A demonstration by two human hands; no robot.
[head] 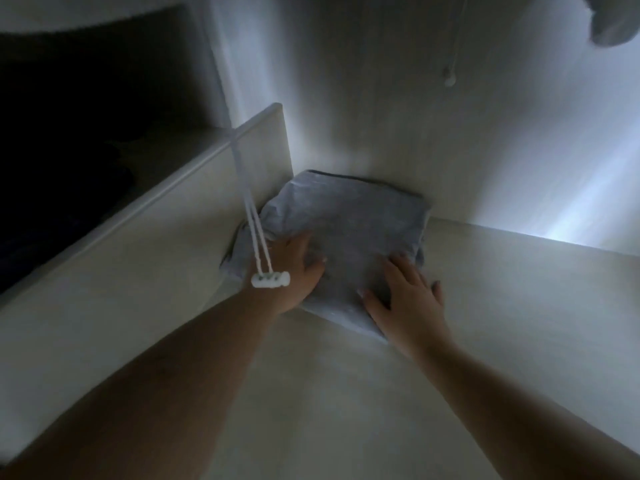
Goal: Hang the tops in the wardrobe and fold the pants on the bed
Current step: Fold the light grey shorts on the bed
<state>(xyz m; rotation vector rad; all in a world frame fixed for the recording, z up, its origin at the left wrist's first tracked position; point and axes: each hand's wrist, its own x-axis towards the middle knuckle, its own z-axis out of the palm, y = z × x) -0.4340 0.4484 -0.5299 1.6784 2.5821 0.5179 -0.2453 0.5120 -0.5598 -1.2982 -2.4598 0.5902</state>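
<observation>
A folded pale grey-blue garment (349, 223) lies on the light wardrobe shelf (346, 393), pushed into the back left corner against the divider. My left hand (294, 271) lies flat on its left front part, fingers stretched over the cloth. My right hand (405, 299) rests flat on its right front edge, fingers spread, partly on the shelf. Neither hand curls round the cloth.
A white divider panel (194, 188) runs along the left, with a dark compartment (69, 133) behind it. A white cord with a toggle (270, 280) dangles in front of my left wrist. A hanging grey garment's edge (613, 22) shows at top right. A thin cord with a small end piece (450, 79) hangs by the back wall.
</observation>
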